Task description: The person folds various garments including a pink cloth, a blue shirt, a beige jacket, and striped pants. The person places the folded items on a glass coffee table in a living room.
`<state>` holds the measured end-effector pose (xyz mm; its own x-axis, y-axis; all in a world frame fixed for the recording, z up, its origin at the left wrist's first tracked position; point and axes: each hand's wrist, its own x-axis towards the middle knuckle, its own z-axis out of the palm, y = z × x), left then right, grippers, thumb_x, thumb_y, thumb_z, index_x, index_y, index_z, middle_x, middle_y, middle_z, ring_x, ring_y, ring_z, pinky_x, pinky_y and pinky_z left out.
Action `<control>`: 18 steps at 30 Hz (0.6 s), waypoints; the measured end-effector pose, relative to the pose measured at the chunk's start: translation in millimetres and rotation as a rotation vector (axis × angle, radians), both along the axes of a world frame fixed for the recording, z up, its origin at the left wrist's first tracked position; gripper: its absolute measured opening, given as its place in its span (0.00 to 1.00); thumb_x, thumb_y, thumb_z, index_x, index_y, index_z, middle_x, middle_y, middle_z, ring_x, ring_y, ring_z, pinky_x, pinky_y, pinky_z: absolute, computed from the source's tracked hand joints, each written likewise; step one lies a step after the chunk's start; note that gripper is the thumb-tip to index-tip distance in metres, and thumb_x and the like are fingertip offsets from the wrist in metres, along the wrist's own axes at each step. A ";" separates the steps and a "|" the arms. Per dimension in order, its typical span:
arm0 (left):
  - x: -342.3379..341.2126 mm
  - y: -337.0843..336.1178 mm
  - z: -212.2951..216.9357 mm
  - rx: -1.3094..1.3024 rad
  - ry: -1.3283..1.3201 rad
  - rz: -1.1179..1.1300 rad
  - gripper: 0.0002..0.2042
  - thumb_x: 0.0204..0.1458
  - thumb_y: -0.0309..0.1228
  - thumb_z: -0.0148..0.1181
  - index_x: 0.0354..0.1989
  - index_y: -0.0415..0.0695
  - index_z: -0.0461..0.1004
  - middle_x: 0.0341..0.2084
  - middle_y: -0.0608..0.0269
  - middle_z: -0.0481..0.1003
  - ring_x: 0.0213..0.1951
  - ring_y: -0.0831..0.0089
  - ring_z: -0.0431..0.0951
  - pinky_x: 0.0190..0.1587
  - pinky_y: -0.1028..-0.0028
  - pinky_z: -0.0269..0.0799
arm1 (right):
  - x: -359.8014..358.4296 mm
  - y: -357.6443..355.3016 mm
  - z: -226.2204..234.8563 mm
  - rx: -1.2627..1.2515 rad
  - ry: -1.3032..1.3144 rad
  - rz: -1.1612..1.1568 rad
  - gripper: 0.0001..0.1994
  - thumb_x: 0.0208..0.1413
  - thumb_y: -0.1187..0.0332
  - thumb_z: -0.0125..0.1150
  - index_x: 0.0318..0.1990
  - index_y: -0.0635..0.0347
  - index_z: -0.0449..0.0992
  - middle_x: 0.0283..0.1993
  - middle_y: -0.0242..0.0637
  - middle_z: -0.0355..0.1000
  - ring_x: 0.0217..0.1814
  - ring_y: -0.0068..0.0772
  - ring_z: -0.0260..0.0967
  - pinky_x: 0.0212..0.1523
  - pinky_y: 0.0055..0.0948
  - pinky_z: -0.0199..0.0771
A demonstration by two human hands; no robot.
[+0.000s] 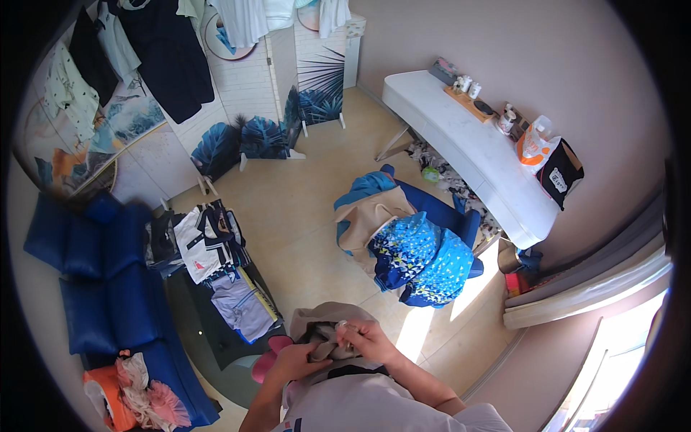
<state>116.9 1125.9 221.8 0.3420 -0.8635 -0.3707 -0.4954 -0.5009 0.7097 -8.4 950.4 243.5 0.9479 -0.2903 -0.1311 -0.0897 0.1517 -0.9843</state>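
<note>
Close in front of my body, a beige garment (349, 312) with a darker inside is bunched between my hands. My left hand (296, 360) grips its edge with the thumb on top. Across from it, my right hand (363, 340) has its fingers curled and pinched on the cloth near the opening. A small pale, shiny bit shows at the right fingertips, too small to name. Just left of my left hand is a pink rounded thing (270, 358), partly covered. The lower part of the garment is hidden by my hands and body.
A dark low table (227, 344) at left bears folded clothes (241, 302). Behind it stands a blue sofa (137, 302). Blue patterned cloth (425, 252) covers a blue chair (471, 227) ahead. A white desk (461, 158) lines the right wall; clothes (165, 57) hang over a folding screen (241, 83).
</note>
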 end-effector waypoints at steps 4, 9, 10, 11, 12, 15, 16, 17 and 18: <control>-8.3 -0.3 -44.6 -0.322 -0.028 -0.020 0.14 0.42 0.39 0.65 0.34 0.44 0.74 0.28 0.58 0.71 0.31 0.62 0.74 0.31 0.68 0.69 | 5.8 11.1 0.5 0.057 -0.079 0.100 0.10 0.63 0.68 0.46 0.33 0.64 0.71 0.29 0.29 0.69 0.32 0.17 0.63 0.36 0.19 0.64; -2.2 -1.9 -43.7 -0.442 0.213 0.040 0.11 0.46 0.35 0.64 0.30 0.40 0.73 0.27 0.62 0.72 0.28 0.74 0.72 0.29 0.74 0.66 | 7.1 8.2 13.3 0.063 0.006 0.048 0.11 0.62 0.67 0.48 0.33 0.63 0.72 0.30 0.30 0.71 0.33 0.21 0.66 0.38 0.22 0.65; -1.0 0.5 -43.7 -0.370 0.269 0.054 0.12 0.45 0.36 0.64 0.30 0.39 0.73 0.25 0.62 0.70 0.26 0.76 0.70 0.27 0.74 0.64 | 8.2 9.2 14.5 0.041 0.017 0.035 0.10 0.61 0.66 0.49 0.33 0.63 0.72 0.30 0.31 0.71 0.32 0.23 0.66 0.37 0.23 0.66; 0.5 1.9 -37.1 -0.297 0.326 0.065 0.14 0.45 0.37 0.64 0.30 0.39 0.72 0.22 0.62 0.69 0.24 0.77 0.67 0.25 0.75 0.62 | 8.7 9.7 14.6 0.020 0.029 0.020 0.10 0.60 0.65 0.51 0.32 0.62 0.72 0.30 0.32 0.71 0.31 0.25 0.67 0.36 0.24 0.66; 1.1 2.5 -30.7 -0.223 0.383 0.076 0.15 0.45 0.38 0.65 0.29 0.38 0.71 0.19 0.61 0.68 0.22 0.79 0.65 0.22 0.76 0.60 | 8.7 8.5 12.5 -0.125 0.048 0.068 0.10 0.58 0.64 0.53 0.32 0.62 0.72 0.30 0.34 0.71 0.31 0.29 0.67 0.35 0.26 0.67; 2.1 2.7 -16.3 -0.258 0.347 0.085 0.13 0.46 0.35 0.64 0.31 0.38 0.71 0.19 0.62 0.68 0.21 0.80 0.64 0.22 0.77 0.60 | 9.5 0.7 -0.8 -0.476 0.106 0.224 0.11 0.52 0.62 0.60 0.35 0.60 0.73 0.29 0.40 0.71 0.29 0.37 0.68 0.32 0.29 0.67; 1.1 4.2 -16.4 -0.284 0.337 0.130 0.12 0.46 0.34 0.63 0.31 0.38 0.71 0.20 0.62 0.69 0.21 0.80 0.65 0.22 0.77 0.61 | 9.6 -2.4 -5.7 -0.539 0.126 0.285 0.12 0.50 0.62 0.62 0.38 0.59 0.74 0.28 0.41 0.71 0.29 0.37 0.68 0.31 0.29 0.67; -0.6 6.8 -17.6 -0.310 0.326 0.174 0.12 0.47 0.34 0.62 0.31 0.38 0.71 0.20 0.62 0.69 0.21 0.79 0.66 0.23 0.77 0.61 | 9.4 -3.3 -8.4 -0.600 0.145 0.346 0.14 0.48 0.62 0.64 0.41 0.58 0.75 0.28 0.42 0.71 0.28 0.37 0.69 0.29 0.29 0.67; -1.4 8.4 -18.0 -0.335 0.316 0.219 0.11 0.47 0.33 0.62 0.31 0.38 0.71 0.21 0.62 0.70 0.21 0.79 0.66 0.23 0.76 0.62 | 8.6 -0.3 -8.0 -0.583 0.138 0.302 0.15 0.48 0.62 0.64 0.41 0.58 0.75 0.28 0.43 0.71 0.29 0.40 0.69 0.30 0.31 0.67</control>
<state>115.5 1134.3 203.8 0.4440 -0.8734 -0.1999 -0.1399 -0.2880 0.9474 0.3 950.0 235.5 0.9844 -0.0754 -0.1592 -0.1761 -0.4533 -0.8738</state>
